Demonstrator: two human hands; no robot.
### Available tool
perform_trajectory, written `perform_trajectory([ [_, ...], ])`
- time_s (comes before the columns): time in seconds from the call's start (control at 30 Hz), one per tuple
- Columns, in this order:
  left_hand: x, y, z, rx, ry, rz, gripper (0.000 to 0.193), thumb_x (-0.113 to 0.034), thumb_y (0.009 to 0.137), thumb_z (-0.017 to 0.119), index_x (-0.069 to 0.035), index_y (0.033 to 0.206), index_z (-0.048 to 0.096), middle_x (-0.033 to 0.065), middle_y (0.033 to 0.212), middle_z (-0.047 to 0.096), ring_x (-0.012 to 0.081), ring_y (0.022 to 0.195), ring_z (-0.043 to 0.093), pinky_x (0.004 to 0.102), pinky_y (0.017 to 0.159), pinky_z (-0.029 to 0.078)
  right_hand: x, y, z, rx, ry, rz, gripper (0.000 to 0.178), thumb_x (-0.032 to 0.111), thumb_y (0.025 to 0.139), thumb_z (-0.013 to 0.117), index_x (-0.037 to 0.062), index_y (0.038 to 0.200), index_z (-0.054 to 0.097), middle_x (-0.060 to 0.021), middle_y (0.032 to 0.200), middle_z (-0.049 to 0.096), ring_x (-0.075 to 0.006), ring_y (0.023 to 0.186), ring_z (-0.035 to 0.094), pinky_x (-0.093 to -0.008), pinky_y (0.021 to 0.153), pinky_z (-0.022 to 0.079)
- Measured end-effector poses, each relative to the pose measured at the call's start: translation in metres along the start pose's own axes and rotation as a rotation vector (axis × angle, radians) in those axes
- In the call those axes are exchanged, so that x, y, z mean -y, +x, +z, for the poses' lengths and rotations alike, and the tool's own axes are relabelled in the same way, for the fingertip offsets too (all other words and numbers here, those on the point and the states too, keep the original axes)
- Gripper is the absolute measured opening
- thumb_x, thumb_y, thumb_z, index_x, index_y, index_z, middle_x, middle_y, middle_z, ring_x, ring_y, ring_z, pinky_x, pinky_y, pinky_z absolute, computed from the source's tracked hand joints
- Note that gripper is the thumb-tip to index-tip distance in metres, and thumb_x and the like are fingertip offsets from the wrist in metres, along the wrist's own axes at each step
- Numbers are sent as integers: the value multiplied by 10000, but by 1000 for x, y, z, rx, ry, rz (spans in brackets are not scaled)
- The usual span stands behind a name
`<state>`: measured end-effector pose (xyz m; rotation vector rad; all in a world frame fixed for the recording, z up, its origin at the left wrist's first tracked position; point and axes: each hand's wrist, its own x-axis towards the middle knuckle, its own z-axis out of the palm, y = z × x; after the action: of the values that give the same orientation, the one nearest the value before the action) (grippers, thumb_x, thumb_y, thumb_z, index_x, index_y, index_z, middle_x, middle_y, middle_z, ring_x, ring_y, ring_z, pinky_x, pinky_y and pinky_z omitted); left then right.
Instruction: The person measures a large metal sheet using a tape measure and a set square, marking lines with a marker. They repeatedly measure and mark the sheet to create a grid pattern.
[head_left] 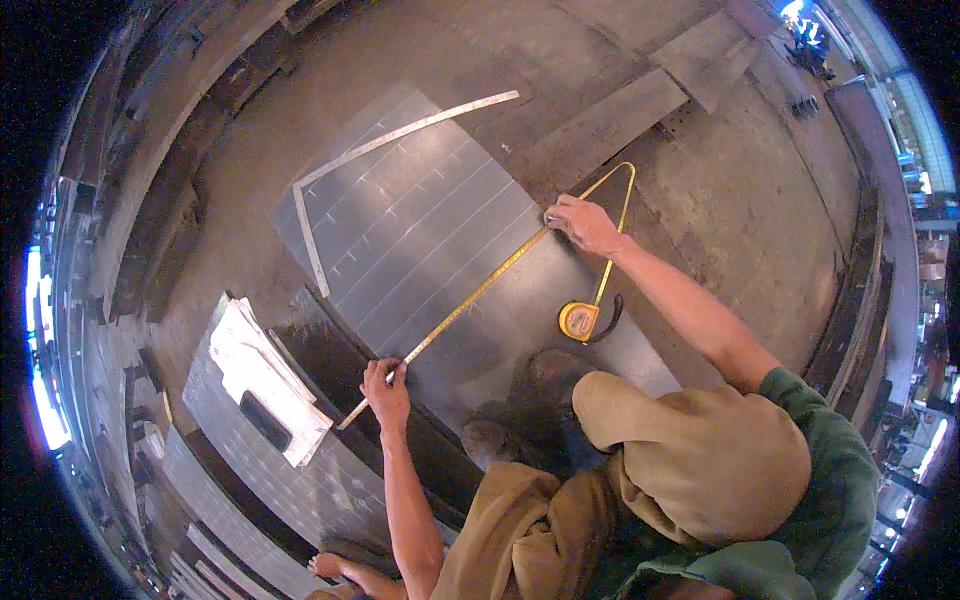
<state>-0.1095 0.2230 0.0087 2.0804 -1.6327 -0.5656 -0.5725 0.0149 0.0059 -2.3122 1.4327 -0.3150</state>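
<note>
A yellow tape measure blade (480, 290) runs diagonally across a grey metal sheet (440, 215) ruled with pale parallel lines and short tick marks. At the sheet's near left edge, my left hand (387, 392) pinches the blade; the pale end sticks out past my fingers. My right hand (585, 225) is closed on the blade at the sheet's right edge. Beyond it the blade folds sharply and comes back to the yellow tape case (578, 320), which lies on the sheet with a dark strap. A pale L-shaped square (410, 130) rests across the sheet's far left part.
White papers (265, 370) and a black phone-like object (267, 420) lie on another metal sheet at the left. Someone's bare hand or foot (325, 566) shows at the lower left. Flat metal plates (600, 125) lie on the floor at the far right. My shoes (490, 440) are by the sheet.
</note>
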Motion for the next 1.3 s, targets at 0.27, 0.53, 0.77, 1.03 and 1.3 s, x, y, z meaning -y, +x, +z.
perform_trajectory([
  [0.27, 0, 5, -1, 47, 0, -55, 140, -184, 842, 774, -118, 939, 697, 33, 966, 614, 273, 1025, 589, 445, 915, 393, 3, 1, 1, 8, -4, 8, 193, 231, 959, 600, 160, 1129, 658, -116, 1038, 624, -371, 938, 662, -481, 751, 549],
  [0.53, 0, 6, 3, 16, -18, -28, 157, -175, 820, 789, -128, 944, 706, 26, 966, 604, 273, 1035, 583, 454, 914, 408, 0, -1, -2, 20, -26, 23, 170, 199, 956, 645, 124, 1109, 644, -103, 994, 605, -353, 915, 640, -456, 752, 521],
  [0.77, -1, 8, 0, 23, -60, -66, 210, -154, 781, 816, -60, 935, 707, 138, 997, 662, 374, 1050, 613, 457, 930, 469, -1, 1, 2, 11, -11, 16, 179, 256, 967, 617, 168, 1118, 655, -98, 1015, 615, -348, 923, 657, -459, 743, 540],
  [1.03, 2, 13, -1, 72, -177, -85, 172, -82, 757, 819, -23, 865, 698, 129, 937, 669, 347, 920, 644, 419, 852, 501, -2, -1, 4, 16, -50, 19, 204, 284, 969, 602, 178, 1132, 663, -101, 1042, 632, -357, 926, 667, -472, 744, 553],
  [1.3, -4, 13, -2, 42, -228, -79, 161, -45, 743, 814, -24, 857, 702, 112, 889, 653, 310, 861, 637, 397, 801, 490, -3, -2, 3, 15, -58, 12, 229, 268, 969, 593, 173, 1167, 657, -111, 1057, 633, -369, 927, 668, -484, 751, 553],
])
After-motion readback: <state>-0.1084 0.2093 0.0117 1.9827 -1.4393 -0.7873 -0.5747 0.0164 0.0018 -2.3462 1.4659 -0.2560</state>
